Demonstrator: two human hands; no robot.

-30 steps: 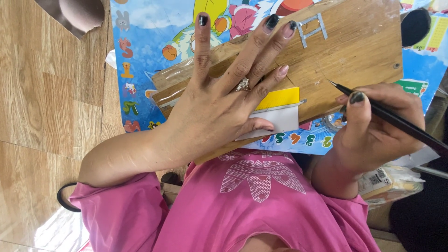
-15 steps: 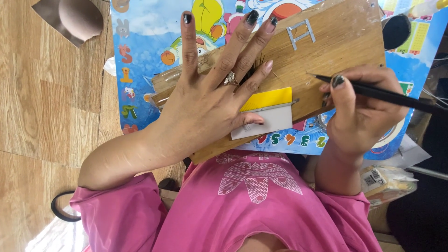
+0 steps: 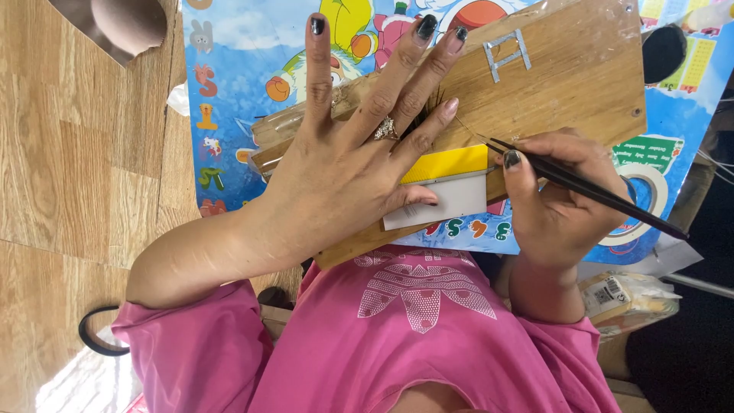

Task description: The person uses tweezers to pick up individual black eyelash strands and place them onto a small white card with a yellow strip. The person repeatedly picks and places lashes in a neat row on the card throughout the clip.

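Observation:
My left hand (image 3: pixel 344 168) lies flat, fingers spread, on a slanted wooden board (image 3: pixel 566 84). Its thumb rests on a yellow and white card (image 3: pixel 451 183) at the board's near edge. A small tuft of dark fibres (image 3: pixel 428 115) shows between the fingers. My right hand (image 3: pixel 558 206) grips slim black tweezers (image 3: pixel 596 195), and their tip touches the board just right of my left little finger. A small metal bracket (image 3: pixel 505 53) is fixed to the board farther up.
The board lies on a colourful cartoon mat (image 3: pixel 237 92) over a wooden floor (image 3: pixel 69 153). A tape roll (image 3: pixel 642 191) and a wrapped packet (image 3: pixel 627 298) sit to the right, and a black hair band (image 3: pixel 95 344) lies at the lower left. My pink shirt fills the bottom.
My right hand has brought the tweezers' tip leftward, closer to my left hand's fingers. My left hand stays spread on the board. The view has shifted slightly.

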